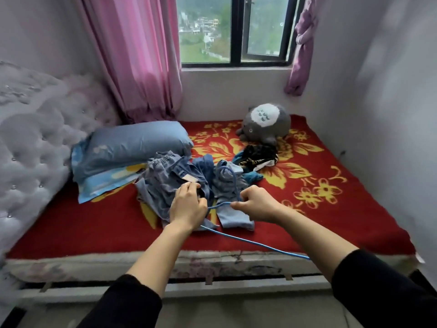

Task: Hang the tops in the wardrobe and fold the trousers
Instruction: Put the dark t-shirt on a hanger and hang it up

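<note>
A pile of blue denim clothes (172,176) lies in the middle of the bed. My left hand (188,204) grips the denim at the pile's near edge. A thin blue wire hanger (248,241) runs from the pile toward the bed's front edge, its hook lying on a light-blue garment (233,217). My right hand (256,204) pinches the hanger near its neck. A black top with yellow print (257,157) lies behind the pile.
A red floral blanket (331,209) covers the bed. A blue pillow (132,145) sits at the left by the white tufted headboard (35,143). A grey plush toy (264,124) rests under the window, with pink curtains (137,55) behind. Walls close off the right side.
</note>
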`<action>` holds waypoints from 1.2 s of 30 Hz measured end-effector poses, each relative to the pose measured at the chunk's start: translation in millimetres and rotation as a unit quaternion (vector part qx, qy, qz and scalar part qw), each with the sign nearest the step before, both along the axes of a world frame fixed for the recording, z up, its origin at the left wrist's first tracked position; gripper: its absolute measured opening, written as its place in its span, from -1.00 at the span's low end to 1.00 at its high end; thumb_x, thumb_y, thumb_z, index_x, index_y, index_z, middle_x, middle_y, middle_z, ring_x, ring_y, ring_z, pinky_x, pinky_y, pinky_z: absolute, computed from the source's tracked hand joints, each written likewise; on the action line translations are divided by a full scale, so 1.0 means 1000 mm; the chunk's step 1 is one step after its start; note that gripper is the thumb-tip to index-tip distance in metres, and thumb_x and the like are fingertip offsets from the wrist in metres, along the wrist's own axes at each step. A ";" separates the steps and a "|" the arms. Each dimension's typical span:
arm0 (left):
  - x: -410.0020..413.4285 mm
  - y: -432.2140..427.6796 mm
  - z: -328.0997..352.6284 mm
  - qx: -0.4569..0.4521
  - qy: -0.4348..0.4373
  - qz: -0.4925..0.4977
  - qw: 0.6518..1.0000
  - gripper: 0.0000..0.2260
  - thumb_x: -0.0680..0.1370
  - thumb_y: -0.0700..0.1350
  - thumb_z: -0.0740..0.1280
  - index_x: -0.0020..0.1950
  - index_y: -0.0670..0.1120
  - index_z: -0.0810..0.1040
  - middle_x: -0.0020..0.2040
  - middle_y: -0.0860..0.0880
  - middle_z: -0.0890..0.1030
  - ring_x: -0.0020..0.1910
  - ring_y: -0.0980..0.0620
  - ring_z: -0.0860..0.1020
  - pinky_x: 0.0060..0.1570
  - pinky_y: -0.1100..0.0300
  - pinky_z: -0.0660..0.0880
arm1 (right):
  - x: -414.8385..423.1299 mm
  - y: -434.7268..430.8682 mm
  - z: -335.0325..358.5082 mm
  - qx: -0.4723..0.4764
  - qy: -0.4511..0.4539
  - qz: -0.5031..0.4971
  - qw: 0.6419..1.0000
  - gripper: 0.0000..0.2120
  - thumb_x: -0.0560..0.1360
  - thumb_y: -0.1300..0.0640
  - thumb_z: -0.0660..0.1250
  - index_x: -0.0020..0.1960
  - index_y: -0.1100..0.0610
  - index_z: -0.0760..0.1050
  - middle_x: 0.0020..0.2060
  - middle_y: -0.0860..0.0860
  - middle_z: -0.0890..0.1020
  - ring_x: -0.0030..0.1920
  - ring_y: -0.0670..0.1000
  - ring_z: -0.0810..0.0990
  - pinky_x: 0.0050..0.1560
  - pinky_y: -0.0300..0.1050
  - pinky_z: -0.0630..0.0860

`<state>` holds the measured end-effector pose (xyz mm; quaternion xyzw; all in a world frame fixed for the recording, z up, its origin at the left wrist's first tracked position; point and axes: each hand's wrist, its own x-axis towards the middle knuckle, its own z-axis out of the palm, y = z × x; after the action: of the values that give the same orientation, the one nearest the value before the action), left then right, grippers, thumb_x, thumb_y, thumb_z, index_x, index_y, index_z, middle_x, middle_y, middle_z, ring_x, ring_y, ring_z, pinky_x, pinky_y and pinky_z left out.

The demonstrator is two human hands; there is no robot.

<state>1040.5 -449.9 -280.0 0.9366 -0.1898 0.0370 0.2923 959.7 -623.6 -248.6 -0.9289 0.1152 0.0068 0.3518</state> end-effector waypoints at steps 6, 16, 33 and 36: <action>0.059 -0.088 -0.048 0.047 0.070 -0.049 0.995 -0.62 0.52 -0.16 0.23 0.35 -0.13 0.40 0.35 -0.10 0.40 0.36 -0.09 0.31 0.33 0.07 0.27 | 0.031 -0.082 -0.039 0.005 0.052 -0.091 0.994 -0.63 0.45 0.04 0.39 -0.42 0.15 0.33 -0.46 0.08 0.41 -0.39 0.03 0.46 -0.32 -0.12 0.38; 0.148 -0.261 -0.117 0.090 0.118 -0.142 0.979 -0.64 0.53 -0.14 0.21 0.32 -0.16 0.41 0.33 -0.10 0.39 0.36 -0.10 0.29 0.32 0.08 0.28 | 0.100 -0.244 -0.097 0.019 0.083 -0.212 0.973 -0.64 0.44 0.03 0.41 -0.44 0.18 0.43 -0.50 -0.01 0.45 -0.43 -0.04 0.42 -0.35 -0.14 0.32; 0.326 -0.461 -0.285 0.160 0.245 -0.036 0.955 -0.58 0.54 -0.14 0.17 0.40 -0.13 0.32 0.44 -0.11 0.28 0.43 -0.07 0.21 0.30 0.00 0.33 | 0.308 -0.474 -0.254 -0.067 0.130 -0.236 0.961 -0.67 0.51 0.04 0.25 -0.38 0.15 0.37 -0.20 0.04 0.47 -0.16 0.13 0.46 -0.23 -0.11 0.25; 0.365 -0.478 -0.317 0.165 0.206 -0.032 0.964 -0.58 0.54 -0.16 0.18 0.40 -0.16 0.31 0.49 -0.16 0.21 0.48 -0.11 0.14 0.37 0.02 0.23 | 0.336 -0.492 -0.282 -0.090 0.108 -0.234 0.962 -0.63 0.52 0.06 0.24 -0.42 0.10 0.25 -0.20 0.04 0.46 -0.12 0.17 0.50 -0.22 -0.09 0.29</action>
<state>1405.7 -928.1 -597.4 0.9526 -0.1587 -0.1981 0.1677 1295.9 -1115.2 -530.3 -0.8975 0.3669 0.0146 0.2443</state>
